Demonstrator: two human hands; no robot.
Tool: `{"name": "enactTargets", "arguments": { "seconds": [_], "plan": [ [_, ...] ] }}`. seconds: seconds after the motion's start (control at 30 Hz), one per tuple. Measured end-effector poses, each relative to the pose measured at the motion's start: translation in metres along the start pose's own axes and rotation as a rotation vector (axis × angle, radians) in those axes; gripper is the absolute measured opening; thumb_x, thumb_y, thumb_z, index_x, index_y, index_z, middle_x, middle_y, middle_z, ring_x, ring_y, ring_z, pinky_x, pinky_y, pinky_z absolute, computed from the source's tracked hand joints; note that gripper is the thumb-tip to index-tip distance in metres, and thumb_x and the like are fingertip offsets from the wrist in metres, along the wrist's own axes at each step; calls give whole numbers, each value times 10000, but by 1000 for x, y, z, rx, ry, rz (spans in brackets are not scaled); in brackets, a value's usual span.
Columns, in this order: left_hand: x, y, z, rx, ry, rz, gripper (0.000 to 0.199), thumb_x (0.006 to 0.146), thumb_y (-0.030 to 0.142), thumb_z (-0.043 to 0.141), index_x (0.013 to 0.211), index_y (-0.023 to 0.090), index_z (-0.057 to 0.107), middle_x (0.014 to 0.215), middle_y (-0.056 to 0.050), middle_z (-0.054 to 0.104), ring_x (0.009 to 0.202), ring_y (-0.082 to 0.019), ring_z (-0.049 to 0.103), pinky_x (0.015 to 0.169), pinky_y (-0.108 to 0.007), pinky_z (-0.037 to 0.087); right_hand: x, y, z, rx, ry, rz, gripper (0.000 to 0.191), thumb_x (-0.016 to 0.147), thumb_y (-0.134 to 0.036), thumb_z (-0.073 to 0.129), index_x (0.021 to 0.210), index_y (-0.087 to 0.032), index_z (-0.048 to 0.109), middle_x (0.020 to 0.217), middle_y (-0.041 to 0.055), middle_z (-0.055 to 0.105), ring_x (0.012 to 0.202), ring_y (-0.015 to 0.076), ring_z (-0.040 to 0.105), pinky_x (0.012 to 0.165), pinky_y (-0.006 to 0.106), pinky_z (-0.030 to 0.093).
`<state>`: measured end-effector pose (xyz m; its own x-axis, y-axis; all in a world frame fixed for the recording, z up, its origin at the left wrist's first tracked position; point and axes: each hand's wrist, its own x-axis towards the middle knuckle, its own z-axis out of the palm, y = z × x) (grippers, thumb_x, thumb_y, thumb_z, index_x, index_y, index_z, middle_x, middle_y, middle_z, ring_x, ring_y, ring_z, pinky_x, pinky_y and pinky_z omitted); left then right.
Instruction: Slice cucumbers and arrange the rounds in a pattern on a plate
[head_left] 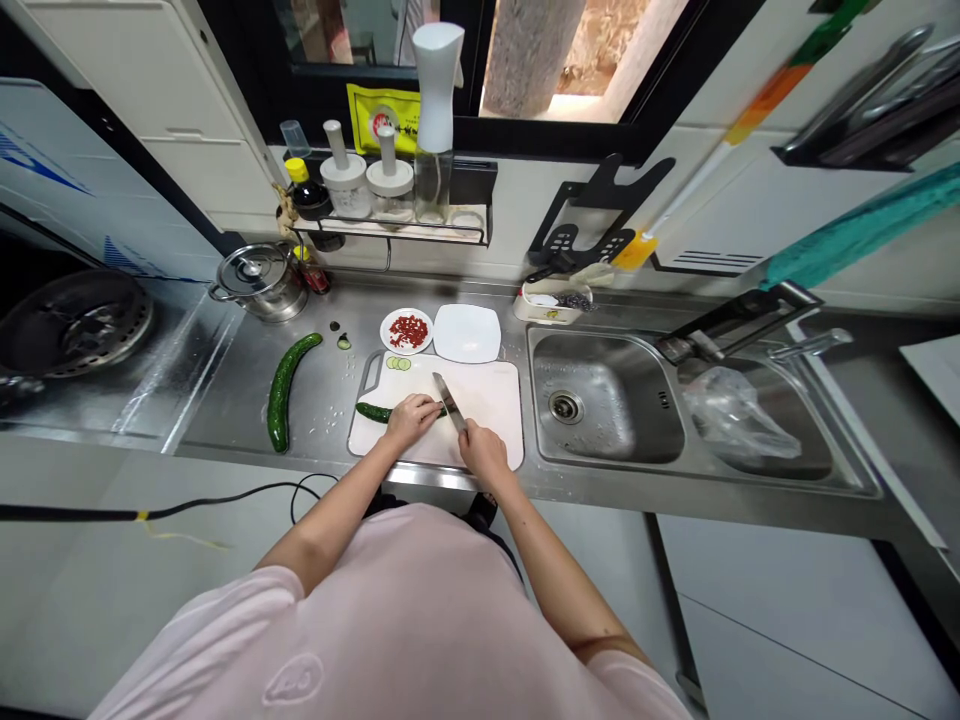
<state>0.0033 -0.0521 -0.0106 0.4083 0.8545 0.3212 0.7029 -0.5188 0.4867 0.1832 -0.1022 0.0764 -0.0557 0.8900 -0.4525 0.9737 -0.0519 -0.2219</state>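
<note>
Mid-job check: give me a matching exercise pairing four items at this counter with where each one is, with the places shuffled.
Items: 1 steel kitchen knife; 2 long green cucumber; 3 clear plastic bag; 4 lidded stainless steel pot.

Places: A right sink basin; B person's right hand; C steel counter left of the white cutting board; D back of the counter, left of the black wall shelf.

Pairs: 1B, 2C, 3A, 4D.

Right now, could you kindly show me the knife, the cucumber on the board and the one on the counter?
Knife (448,402), head view, on its blade.
Cucumber on the board (373,411), head view, on its end.
Cucumber on the counter (281,392), head view, mid-body.
</note>
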Motion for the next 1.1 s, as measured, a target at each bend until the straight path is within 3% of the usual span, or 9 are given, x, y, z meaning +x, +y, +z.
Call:
{"name": "enactTargets", "arguments": {
  "seconds": [0.53, 1.1],
  "plan": [
    [1, 2, -2, 30, -7, 5, 248, 916, 324, 472, 1032, 254, 680, 920, -48, 624, 891, -152, 543, 780, -280, 458, 0, -1, 3, -6, -21, -18, 241, 938, -229, 336, 1091, -168, 513, 952, 115, 666, 901, 223, 629, 709, 276, 378],
    [2, 4, -3, 21, -9, -1, 254, 923, 332, 456, 993, 258, 688, 915, -46, 627, 893, -150, 547, 774, -276, 461, -20, 16, 9, -8, -115, -50, 217, 921, -199, 363, 1070, -166, 519, 926, 113, 662, 864, 215, 630, 670, 264, 356]
  ]
}}
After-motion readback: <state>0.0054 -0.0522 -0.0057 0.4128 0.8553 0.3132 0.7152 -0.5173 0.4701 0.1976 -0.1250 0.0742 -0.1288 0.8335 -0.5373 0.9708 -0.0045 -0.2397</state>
